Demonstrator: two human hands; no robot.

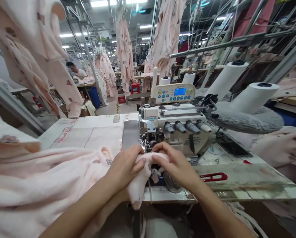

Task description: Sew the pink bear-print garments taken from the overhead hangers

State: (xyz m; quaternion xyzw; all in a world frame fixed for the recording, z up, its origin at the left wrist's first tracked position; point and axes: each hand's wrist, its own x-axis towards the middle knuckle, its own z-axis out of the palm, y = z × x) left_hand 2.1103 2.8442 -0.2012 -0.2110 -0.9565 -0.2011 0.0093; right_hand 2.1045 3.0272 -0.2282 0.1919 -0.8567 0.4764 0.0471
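Both my hands grip a pale pink fleece garment (76,178) just in front of the needle area of a white overlock sewing machine (174,127). My left hand (128,163) is closed on its edge, fingers bent close to the presser foot (146,143). Opposite it, my right hand (171,160) pinches the same fabric between thumb and fingers. A narrow end of the cloth hangs down between the hands over the table's front edge. The bulk of the garment spreads to the left. My fingers hide the exact spot where fabric and presser foot meet.
Red-handled thread snips (214,177) lie right of my right hand. A control panel (175,92) tops the machine, with large white thread cones (254,96) at right. Pink garments (39,49) hang at left and ahead. A person (76,71) sits at a far table.
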